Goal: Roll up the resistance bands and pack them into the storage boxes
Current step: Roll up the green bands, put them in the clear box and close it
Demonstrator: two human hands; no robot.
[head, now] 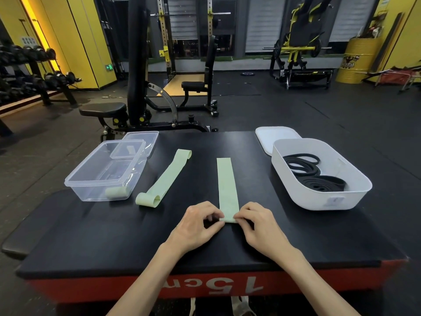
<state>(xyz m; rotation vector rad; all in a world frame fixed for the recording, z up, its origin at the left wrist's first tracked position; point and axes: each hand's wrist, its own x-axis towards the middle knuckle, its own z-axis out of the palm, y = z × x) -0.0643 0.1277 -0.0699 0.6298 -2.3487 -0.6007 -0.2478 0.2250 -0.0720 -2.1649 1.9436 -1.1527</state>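
A pale green resistance band (226,183) lies flat and straight on the black platform, running away from me. My left hand (198,224) and my right hand (257,222) pinch its near end, which is folded into a small first turn. A second green band (165,179) lies diagonally to the left, both ends curled. A rolled green band (116,192) sits inside the clear plastic box (77,179) at the left. The white storage box (355,179) at the right holds coiled black bands (319,182).
The clear box's lid (145,137) lies behind it, and a white lid (271,135) lies behind the white box. The platform (114,236) has a red front edge marked 15cm. Gym benches, a dumbbell rack and a yellow barrel stand beyond.
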